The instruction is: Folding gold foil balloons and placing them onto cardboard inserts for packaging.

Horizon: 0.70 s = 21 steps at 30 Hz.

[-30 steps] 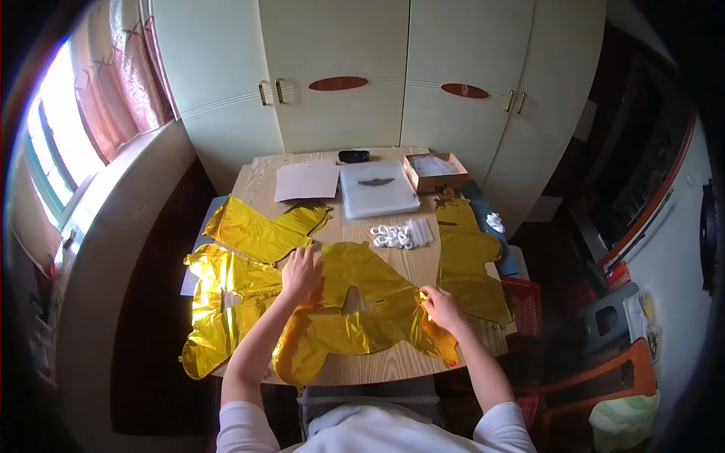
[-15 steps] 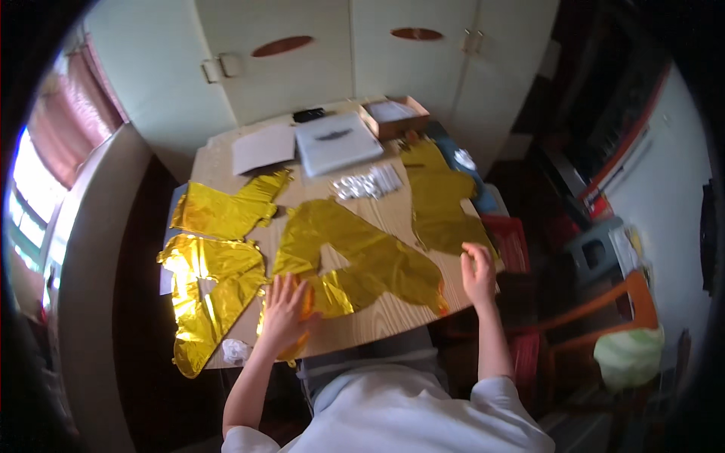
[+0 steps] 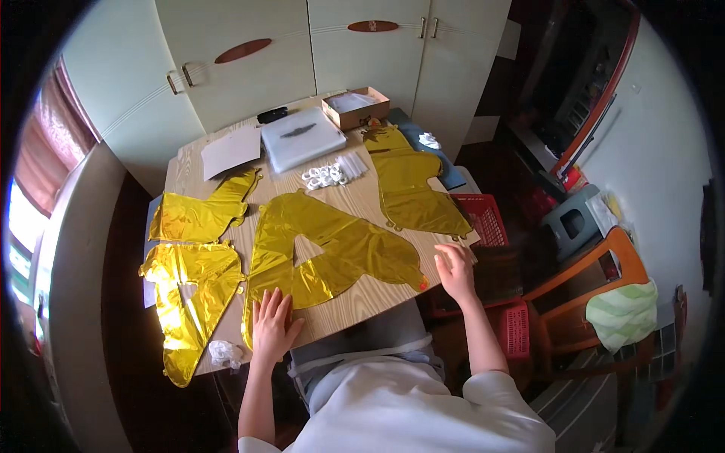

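A flat gold foil balloon [image 3: 351, 245] with a triangular opening and two legs lies across the middle of the table. My left hand [image 3: 272, 328] rests on the end of its left leg near the front edge, fingers stretched out. To the right, my right hand [image 3: 455, 272] hovers at the table's edge with its fingers apart and slightly bent, holding nothing. Just beyond it lies another flat gold foil balloon [image 3: 411, 185]. On the left side are two more pieces, an angled gold foil balloon [image 3: 204, 208] and a shiny gold foil balloon [image 3: 192, 302] overhanging the table edge.
White ring-like pieces [image 3: 325, 176] and clear tubes lie mid-table. Behind them are a translucent plastic case [image 3: 302, 143], grey card [image 3: 230, 151] and an open cardboard box [image 3: 355, 113]. Crumpled white paper [image 3: 225, 352] sits front left. A wooden chair [image 3: 589, 275] and red crate [image 3: 483, 219] stand right.
The view has shifted, so the table sits further left. My left hand has moved toward the near edge, and the foil under it looks flatter. My right hand stays raised by the table's right edge.
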### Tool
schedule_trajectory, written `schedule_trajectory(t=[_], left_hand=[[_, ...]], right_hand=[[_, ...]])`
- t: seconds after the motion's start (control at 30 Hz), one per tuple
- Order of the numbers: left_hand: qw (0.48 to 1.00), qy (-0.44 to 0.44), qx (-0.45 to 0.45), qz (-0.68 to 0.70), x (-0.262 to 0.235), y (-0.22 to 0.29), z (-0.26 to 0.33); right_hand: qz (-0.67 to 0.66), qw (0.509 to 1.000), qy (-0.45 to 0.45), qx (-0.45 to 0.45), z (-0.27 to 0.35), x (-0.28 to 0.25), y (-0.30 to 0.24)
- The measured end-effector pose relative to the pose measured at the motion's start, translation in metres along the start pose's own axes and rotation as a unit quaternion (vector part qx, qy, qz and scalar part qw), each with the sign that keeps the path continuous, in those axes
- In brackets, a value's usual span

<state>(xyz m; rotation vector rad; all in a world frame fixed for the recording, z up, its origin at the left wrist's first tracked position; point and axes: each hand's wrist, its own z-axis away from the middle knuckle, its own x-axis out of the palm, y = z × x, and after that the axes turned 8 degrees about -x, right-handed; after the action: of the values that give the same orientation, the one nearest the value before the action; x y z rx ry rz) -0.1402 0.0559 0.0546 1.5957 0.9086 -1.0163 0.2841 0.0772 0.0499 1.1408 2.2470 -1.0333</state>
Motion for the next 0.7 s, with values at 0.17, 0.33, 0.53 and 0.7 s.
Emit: schedule_trajectory(t=[0.17, 0.33, 0.53, 0.7], left_hand=[[1.0, -0.003, -0.005, -0.001, -0.003, 0.002, 0.002], [1.0, -0.016, -0.011, -0.005, -0.005, 0.001, 0.003], [1.0, -0.014, 0.004, 0.004, -0.007, -0.003, 0.0], [0.999, -0.047, -0.004, 0.023, -0.013, -0.002, -0.003]], right_hand=[[-0.054, 0.999, -0.003, 0.007, 0.013, 0.027, -0.006], [-0.021, 0.998, -0.035, -0.05, -0.012, 0.033, -0.029], [0.01, 0.995, -0.097, -0.012, -0.078, 0.048, 0.046], [0.109, 0.965, -0.237, -0.018, -0.094, 0.079, 0.085]])
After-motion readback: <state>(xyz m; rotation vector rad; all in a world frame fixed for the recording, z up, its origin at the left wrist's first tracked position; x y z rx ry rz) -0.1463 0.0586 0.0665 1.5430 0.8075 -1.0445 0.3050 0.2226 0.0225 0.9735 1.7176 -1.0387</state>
